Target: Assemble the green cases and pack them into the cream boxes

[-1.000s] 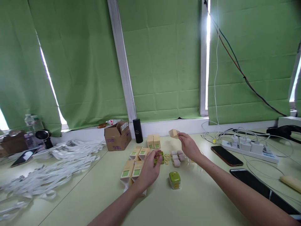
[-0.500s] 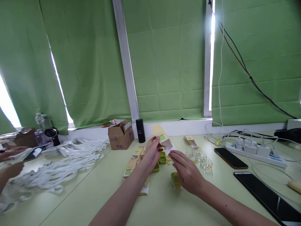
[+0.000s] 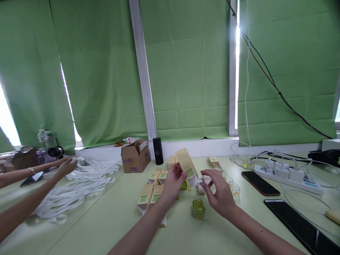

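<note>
A small kraft-paper box (image 3: 185, 160) with a green window and a white lower edge is gripped in my left hand (image 3: 174, 182). The thumb and fingers of my right hand (image 3: 218, 193) pinch at the box's white end. Below, between my wrists, a green-lidded clear container (image 3: 198, 209) stands on the table. Several similar kraft boxes (image 3: 145, 198) lie left of my left hand. A green container (image 3: 184, 185) shows partly behind my left hand. Clear cups (image 3: 235, 189) with yellow bits sit behind my right hand.
Another person's hands (image 3: 67, 165) reach over white straps (image 3: 79, 191) at left. A cardboard box (image 3: 135, 156) and black cylinder (image 3: 158, 151) stand at the back. Two phones (image 3: 260, 183) and a power strip (image 3: 289, 179) with cables lie at right.
My right hand has shifted slightly right and its fingers have spread somewhat. The box has tilted more upright in my left hand. The other person's hands have moved right, over the straps.
</note>
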Motion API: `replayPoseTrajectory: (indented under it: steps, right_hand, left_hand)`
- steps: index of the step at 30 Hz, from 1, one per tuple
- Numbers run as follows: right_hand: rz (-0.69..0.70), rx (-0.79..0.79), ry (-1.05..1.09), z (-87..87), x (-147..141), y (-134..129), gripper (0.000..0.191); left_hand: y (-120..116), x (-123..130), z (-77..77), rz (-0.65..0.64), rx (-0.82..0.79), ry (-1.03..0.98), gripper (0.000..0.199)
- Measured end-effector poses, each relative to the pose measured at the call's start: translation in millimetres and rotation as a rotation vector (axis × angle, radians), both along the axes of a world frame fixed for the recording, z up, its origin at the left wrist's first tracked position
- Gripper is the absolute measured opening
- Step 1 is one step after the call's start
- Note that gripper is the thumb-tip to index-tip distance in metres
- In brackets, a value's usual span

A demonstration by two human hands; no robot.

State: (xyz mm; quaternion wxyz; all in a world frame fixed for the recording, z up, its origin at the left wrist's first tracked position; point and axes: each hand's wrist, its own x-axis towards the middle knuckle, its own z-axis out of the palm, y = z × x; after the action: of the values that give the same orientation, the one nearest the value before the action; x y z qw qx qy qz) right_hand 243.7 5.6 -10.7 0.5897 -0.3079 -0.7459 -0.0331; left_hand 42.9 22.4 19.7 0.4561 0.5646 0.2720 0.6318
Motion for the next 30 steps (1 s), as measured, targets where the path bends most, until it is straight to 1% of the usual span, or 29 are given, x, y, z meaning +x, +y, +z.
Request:
replayPoseTrajectory:
  steps: [3,5,7,9,11,13,14,16,18,20,26,28,30]
  right_hand:
    - [0.004,-0.036,-0.005,-2.8,3,2,0.046]
    - [0.032,-0.054,-0.022,-1.8,5,1,0.057]
    - [0.065,-0.063,-0.049,-0.6,6,-1,0.062]
    - [0.086,-0.043,-0.07,-0.7,6,-2,0.059]
    - [0.086,0.003,-0.086,-2.2,7,-2,0.053]
    - [0.057,0.08,-0.11,-4.8,8,-1,0.051]
    - [0.038,0.136,-0.132,-6.2,9,-1,0.052]
    - [0.002,0.268,-0.185,-8.9,9,-1,0.055]
    - [-0.026,0.369,-0.221,-11.1,9,-1,0.058]
    - [-0.041,0.41,-0.227,-12.9,9,-2,0.059]
    - [-0.053,0.419,-0.208,-14.6,9,-4,0.056]
    - [-0.047,0.395,-0.189,-12.6,9,-6,0.054]
    - [-0.016,0.341,-0.17,-8.6,8,-10,0.051]
  left_hand:
    - [-10,-1,-4.1,0.02,0.099,0.142,0.059]
    - [-19,-3,-6.0,0.035,0.17,0.278,0.054]
    - [-27,-5,-6.4,0.072,0.288,0.443,0.05]
    - [-31,-8,-6.4,0.132,0.467,0.577,0.046]
    - [-33,-11,-7.8,0.236,0.672,0.683,0.044]
    - [-32,-14,-11.6,0.397,0.853,0.77,0.043]
    - [-31,-15,-14.2,0.488,0.925,0.801,0.042]
    - [-30,-17,-19.7,0.645,1.013,0.839,0.038]
    - [-31,-19,-23.6,0.732,1.049,0.861,0.033]
    - [-33,-20,-25.2,0.752,1.071,0.878,0.032]
    - [-38,-19,-23.4,0.714,1.104,0.887,0.037]
    - [-38,-19,-22.5,0.691,1.095,0.875,0.037]
    - [-37,-18,-21.3,0.638,1.065,0.848,0.04]
